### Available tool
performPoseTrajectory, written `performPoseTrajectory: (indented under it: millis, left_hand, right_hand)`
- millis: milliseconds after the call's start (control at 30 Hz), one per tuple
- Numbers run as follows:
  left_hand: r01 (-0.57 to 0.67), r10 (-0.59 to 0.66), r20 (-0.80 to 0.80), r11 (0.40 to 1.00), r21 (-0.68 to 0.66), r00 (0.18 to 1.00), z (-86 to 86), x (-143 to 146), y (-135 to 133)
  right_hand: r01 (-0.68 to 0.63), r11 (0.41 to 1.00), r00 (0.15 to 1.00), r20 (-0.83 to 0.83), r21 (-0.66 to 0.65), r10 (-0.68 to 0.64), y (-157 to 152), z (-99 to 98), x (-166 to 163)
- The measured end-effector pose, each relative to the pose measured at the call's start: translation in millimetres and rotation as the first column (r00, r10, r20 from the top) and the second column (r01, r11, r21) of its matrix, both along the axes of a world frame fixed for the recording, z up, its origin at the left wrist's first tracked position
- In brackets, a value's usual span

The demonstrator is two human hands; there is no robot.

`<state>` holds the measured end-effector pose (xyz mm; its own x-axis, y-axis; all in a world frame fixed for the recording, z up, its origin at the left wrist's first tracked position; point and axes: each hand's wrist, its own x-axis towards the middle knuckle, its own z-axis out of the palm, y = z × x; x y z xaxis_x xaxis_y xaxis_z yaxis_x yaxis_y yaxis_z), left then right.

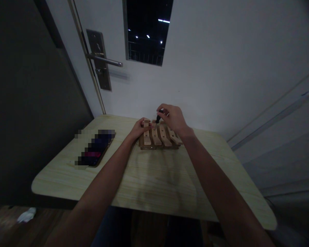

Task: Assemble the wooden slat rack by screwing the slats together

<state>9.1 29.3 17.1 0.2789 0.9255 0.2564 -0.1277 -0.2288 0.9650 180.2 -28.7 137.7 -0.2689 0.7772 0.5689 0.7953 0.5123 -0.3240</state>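
Note:
Near the table's far edge lies a wooden piece made of a flat base with several slanted slats, each slat showing a small dark hole. My left hand is closed around its left end, the fingers reaching over the top of the slats. Between the fingers of my right hand is a screwdriver with a black handle. It points down, tilted, and its tip meets the second slat from the left, close to my left fingertips. Whether a screw sits under the tip is too small to tell.
A phone with a partly blurred screen lies at the left of the pale wooden table. Behind stands a white door with a metal handle and a dark window. White crumpled stuff is on the floor at left.

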Motion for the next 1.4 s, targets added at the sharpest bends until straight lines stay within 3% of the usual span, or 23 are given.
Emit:
performPoseTrajectory:
  millis: [133, 533, 767, 900, 1133, 1200, 1300, 1400]
  left_hand:
    - [-0.013, 0.013, -0.023, 1.0, 0.015, 1.0, 1.5, -0.4, -0.6]
    - [-0.008, 0.008, -0.023, 1.0, 0.016, 1.0, 1.7, 0.1, 1.2]
    - [0.007, -0.006, 0.011, 1.0, -0.005, 1.0, 1.7, 0.6, -1.5]
    - [0.007, -0.007, -0.001, 1.0, 0.005, 1.0, 1.9, 0.5, -1.4]
    - [-0.003, 0.004, -0.007, 1.0, 0.01, 1.0, 1.9, 0.0, 0.3]
    - [-0.006, 0.006, -0.017, 1.0, 0.006, 1.0, 2.0, 0.2, -0.1]
    - [0.003, -0.003, -0.01, 1.0, -0.002, 1.0, 3.8, 0.3, -2.1]
    - [0.003, -0.003, -0.005, 1.0, -0.004, 1.0, 6.5, 0.1, -4.7]
  right_hand:
    - [0.104, 0.995, 0.992, 0.071, -0.008, -0.103, -1.7, 5.7, -8.4]
    - [0.081, 0.996, 0.987, 0.143, -0.03, -0.076, -6.3, 14.9, -9.3]
    - [0.282, 0.959, 0.937, 0.208, 0.019, -0.28, -7.6, 10.8, -19.4]
    - [0.325, 0.946, 0.924, 0.209, 0.007, -0.319, -6.6, 6.0, -25.8]
    - [0.166, 0.985, 0.983, 0.087, -0.052, -0.161, -10.4, 8.5, -16.4]
    - [0.061, 0.996, 0.997, 0.056, -0.058, -0.058, -14.8, 12.0, -9.4]
    - [-0.077, 0.99, 0.996, 0.043, -0.114, 0.082, -21.4, 14.1, -0.2]
    - [-0.125, 0.983, 0.991, 0.032, -0.137, 0.13, -24.9, 11.3, 4.9]
